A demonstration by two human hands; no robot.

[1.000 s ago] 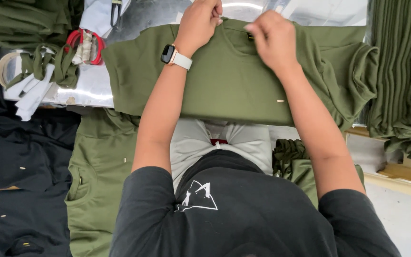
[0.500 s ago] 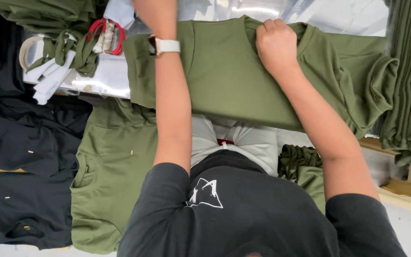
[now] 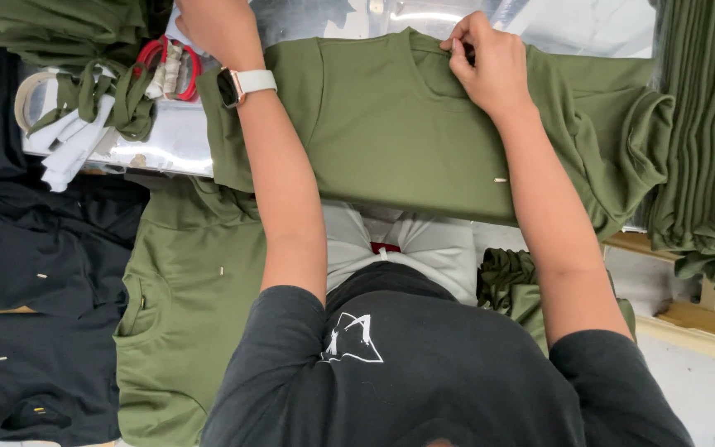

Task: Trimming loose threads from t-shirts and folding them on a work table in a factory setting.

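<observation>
An olive green T-shirt [image 3: 391, 132] lies flat on a shiny metal table [image 3: 167, 145], its collar at the far side. My right hand [image 3: 490, 66] pinches the collar's edge between thumb and fingers. My left hand [image 3: 217, 25], with a white-strapped watch on the wrist, reaches past the shirt's left sleeve toward the table's far left. Its fingers are cut off by the top of the picture, so what they touch is hidden. A small pale tag [image 3: 500, 180] sticks to the shirt near my right forearm.
A tall stack of folded olive garments [image 3: 705, 132] stands at the right. Another olive shirt [image 3: 192, 314] hangs off the table's near left edge, beside black garments [image 3: 35, 248]. Red-handled scissors [image 3: 163, 62] and olive and white fabric strips [image 3: 84, 116] lie at the far left.
My left hand has left the collar and swung out to the far left of the table. My right hand stays at the collar.
</observation>
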